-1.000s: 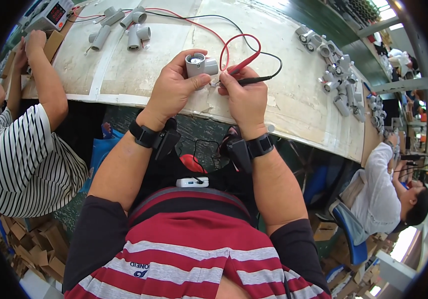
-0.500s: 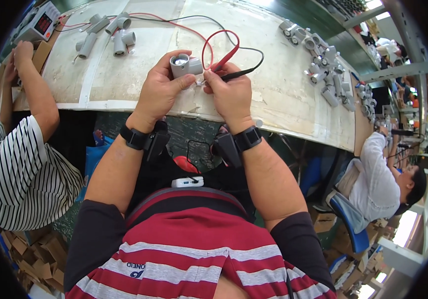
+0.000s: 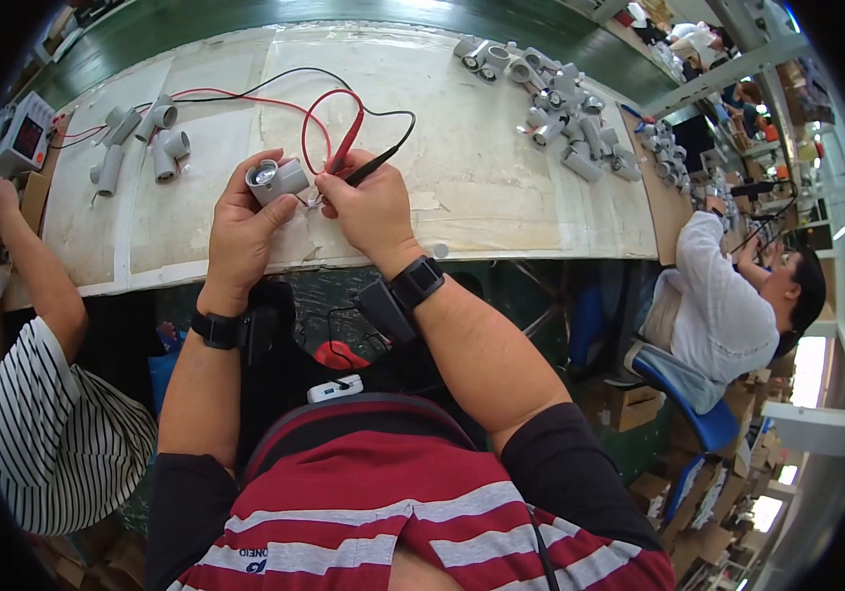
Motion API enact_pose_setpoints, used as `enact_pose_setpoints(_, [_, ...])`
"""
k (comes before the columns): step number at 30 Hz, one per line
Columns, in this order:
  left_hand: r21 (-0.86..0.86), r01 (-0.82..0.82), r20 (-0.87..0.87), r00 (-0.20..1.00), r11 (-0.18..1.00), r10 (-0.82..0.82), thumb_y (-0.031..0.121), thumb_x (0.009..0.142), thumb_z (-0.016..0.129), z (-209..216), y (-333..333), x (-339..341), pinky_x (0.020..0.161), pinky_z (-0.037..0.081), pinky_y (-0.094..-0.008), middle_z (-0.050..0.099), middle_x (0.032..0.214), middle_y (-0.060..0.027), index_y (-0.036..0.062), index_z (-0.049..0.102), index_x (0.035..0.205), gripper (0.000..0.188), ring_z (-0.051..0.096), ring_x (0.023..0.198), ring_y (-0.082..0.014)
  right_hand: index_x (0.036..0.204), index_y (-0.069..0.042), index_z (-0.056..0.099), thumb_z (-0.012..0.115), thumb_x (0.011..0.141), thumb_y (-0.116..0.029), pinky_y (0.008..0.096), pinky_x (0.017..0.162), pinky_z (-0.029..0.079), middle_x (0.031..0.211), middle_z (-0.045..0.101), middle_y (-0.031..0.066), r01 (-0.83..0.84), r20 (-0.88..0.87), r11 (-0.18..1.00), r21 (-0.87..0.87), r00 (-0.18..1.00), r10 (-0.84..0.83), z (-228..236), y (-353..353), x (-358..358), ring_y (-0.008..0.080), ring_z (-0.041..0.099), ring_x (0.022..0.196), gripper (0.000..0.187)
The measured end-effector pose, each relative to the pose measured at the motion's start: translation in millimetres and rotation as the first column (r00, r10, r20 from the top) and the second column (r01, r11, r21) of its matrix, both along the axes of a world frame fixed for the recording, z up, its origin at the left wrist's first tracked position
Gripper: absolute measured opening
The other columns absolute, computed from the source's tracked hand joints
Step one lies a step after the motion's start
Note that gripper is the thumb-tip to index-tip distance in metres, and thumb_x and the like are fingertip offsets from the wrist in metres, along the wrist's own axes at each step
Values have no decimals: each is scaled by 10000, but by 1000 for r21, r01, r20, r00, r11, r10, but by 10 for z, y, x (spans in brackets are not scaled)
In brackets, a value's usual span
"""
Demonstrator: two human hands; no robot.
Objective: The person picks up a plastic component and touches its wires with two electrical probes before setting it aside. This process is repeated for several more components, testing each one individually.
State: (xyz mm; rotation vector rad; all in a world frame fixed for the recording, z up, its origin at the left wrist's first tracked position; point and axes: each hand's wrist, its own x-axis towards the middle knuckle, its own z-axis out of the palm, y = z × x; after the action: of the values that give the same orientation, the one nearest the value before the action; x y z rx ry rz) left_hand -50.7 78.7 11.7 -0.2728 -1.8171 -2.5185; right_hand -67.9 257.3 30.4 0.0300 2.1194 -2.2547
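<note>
My left hand (image 3: 240,231) is closed around a grey two-cylinder spotlight (image 3: 290,178), its round lens end facing up. Close beside it, my right hand (image 3: 375,212) grips a red test probe (image 3: 348,140) and a black test probe (image 3: 373,165) together. The fingertips of both hands nearly meet at a small white connector (image 3: 310,198) by the spotlight; whether the probe tips touch it is hidden by my fingers. Red and black leads loop above my right hand and run left across the bench.
More grey spotlights (image 3: 164,156) lie at the bench's left, and a larger pile (image 3: 565,108) at its right. A power supply box (image 3: 24,138) with a red display stands far left. A co-worker in stripes (image 3: 58,414) sits left; another in white (image 3: 728,295) sits right.
The whole view has shifted, so the bench and my hands appear lower and further left. Both hands keep the same holds, close together.
</note>
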Motion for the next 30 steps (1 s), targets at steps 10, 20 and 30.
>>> enact_pose_setpoints(10, [1,17,-23,1000,1000,-17,-68,904,713,14,-14,18,1025,517,-303,629,1345,-92,56,551,1420,554,616,1198,-172,966,13,686,719,922,-80,253,570,537,775,695,55,-16,-13,1000,13,1000,16,3,-13,4,117,648,617,108])
enact_pose_setpoints(20, [-178,-69,-222,975,982,29,-48,880,733,26,66,65,1021,503,-332,616,1251,-85,68,554,1417,578,589,1171,-176,971,13,686,703,936,-90,253,565,530,780,698,59,-20,-38,1000,15,999,21,5,4,-26,122,657,616,110])
enact_pose_setpoints(30, [-496,-307,-349,927,812,137,3,825,782,118,34,123,925,520,-348,618,1155,-103,44,530,1405,634,625,1066,-229,950,6,681,709,926,-87,260,547,515,764,688,51,-31,-23,999,22,999,32,-49,-3,-52,124,648,606,101])
